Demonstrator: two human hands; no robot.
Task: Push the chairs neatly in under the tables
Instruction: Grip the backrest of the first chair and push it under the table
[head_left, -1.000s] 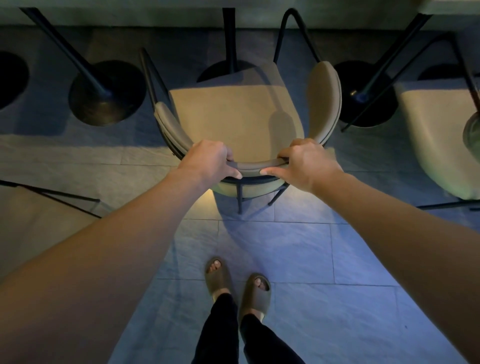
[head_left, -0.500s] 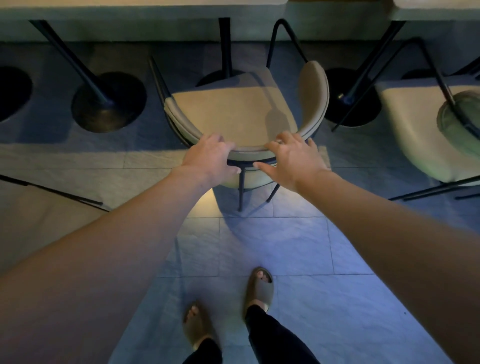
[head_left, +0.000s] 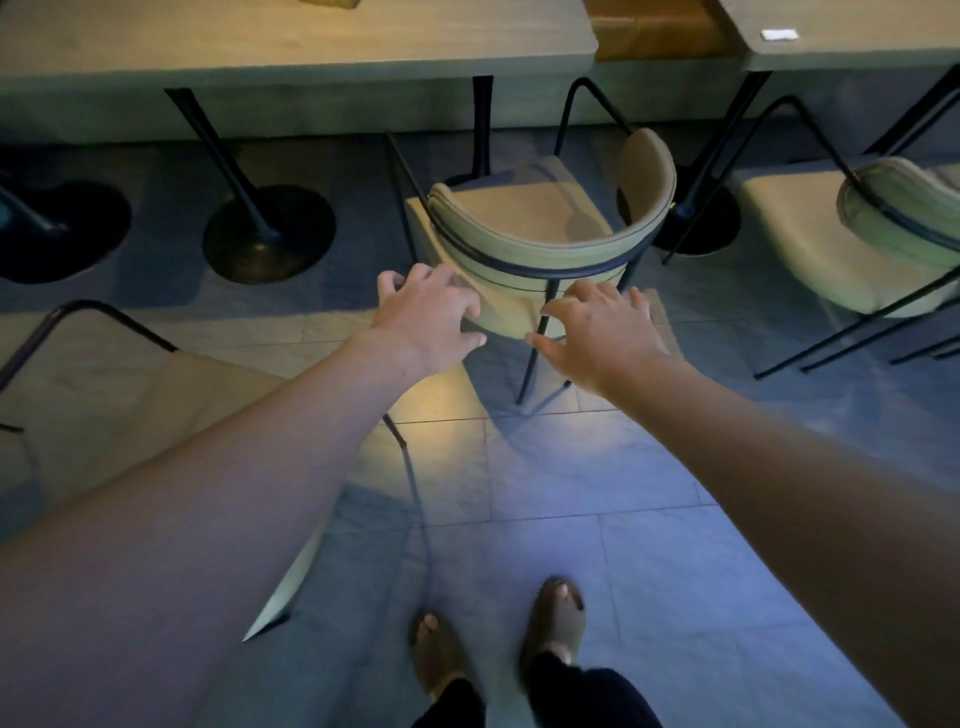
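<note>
Now, from the head view, both hands hover with fingers spread, the left hand (head_left: 426, 306) and right hand (head_left: 597, 332) holding nothing, just behind the chair (head_left: 524, 228). It looks about done with this one; next likely means turning to another chair. Its beige seat sits partly under the table (head_left: 311, 47), backrest curved, legs dark.

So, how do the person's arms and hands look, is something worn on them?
Both forearms are bare, with no sleeves in view. The left hand and the right hand show no gloves, watch or bracelet. Whether a ring is worn cannot be told in this dim light.
</note>
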